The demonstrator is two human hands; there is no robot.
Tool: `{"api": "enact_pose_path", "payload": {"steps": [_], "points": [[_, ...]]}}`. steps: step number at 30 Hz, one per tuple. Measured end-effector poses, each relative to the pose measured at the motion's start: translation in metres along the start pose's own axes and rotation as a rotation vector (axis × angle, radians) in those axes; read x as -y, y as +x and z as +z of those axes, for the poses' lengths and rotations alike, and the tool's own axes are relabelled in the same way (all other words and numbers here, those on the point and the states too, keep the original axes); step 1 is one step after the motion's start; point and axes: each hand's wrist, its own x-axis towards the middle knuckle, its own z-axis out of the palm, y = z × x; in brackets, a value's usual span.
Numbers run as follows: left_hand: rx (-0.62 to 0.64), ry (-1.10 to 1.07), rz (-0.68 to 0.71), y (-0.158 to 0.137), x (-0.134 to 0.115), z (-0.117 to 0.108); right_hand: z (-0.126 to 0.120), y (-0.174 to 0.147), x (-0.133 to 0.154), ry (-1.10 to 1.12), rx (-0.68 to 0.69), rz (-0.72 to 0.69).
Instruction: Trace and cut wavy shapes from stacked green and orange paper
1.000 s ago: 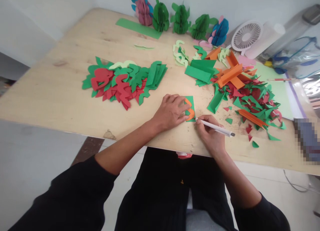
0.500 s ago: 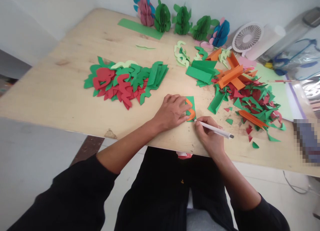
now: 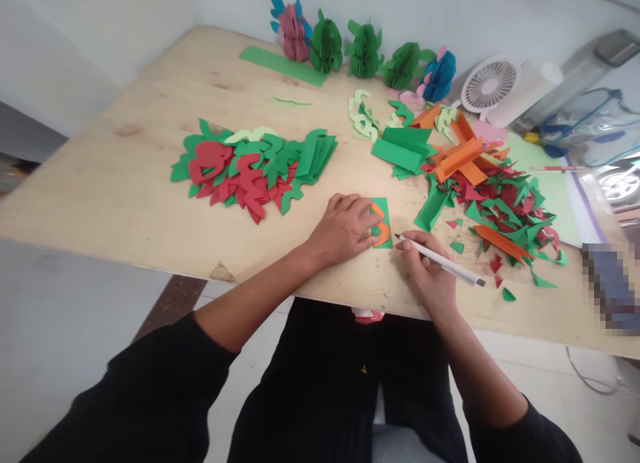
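Observation:
My left hand (image 3: 347,226) lies flat with fingers outstretched, its fingertips pressing an orange curved paper cutout (image 3: 383,233) onto a green paper piece (image 3: 383,206). Part of the cutout is hidden under the fingers. In my right hand (image 3: 425,269) is a white pen (image 3: 445,261), gripped near its tip. The pen's tip points left, just off the right edge of the green piece. Left of my hands is a heap of red paper cutouts (image 3: 213,157) and green paper cutouts (image 3: 273,153).
Mixed paper scraps (image 3: 510,199) and folded orange strips (image 3: 460,157) cover the right side. Along the wall stand several paper honeycomb figures (image 3: 364,53), a small white fan (image 3: 490,85) and a clear bottle (image 3: 575,83). A pixelated dark object (image 3: 613,286) lies at the right edge.
My right hand has drawn slightly right and down, lifting the pen tip away from the edge of the green paper. My left hand stays on the orange cutout. The view has shifted slightly.

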Motion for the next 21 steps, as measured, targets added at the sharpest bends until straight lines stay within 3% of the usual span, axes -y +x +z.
{"api": "enact_pose_path", "payload": {"steps": [10, 21], "points": [[0.016, 0.006, 0.01, 0.001, -0.001, -0.003, 0.01, 0.005, -0.011, -0.255, 0.072, -0.416], [0.049, 0.001, 0.028, 0.004, -0.001, -0.01, 0.012, 0.002, -0.014, -0.426, 0.051, -0.523]]}}
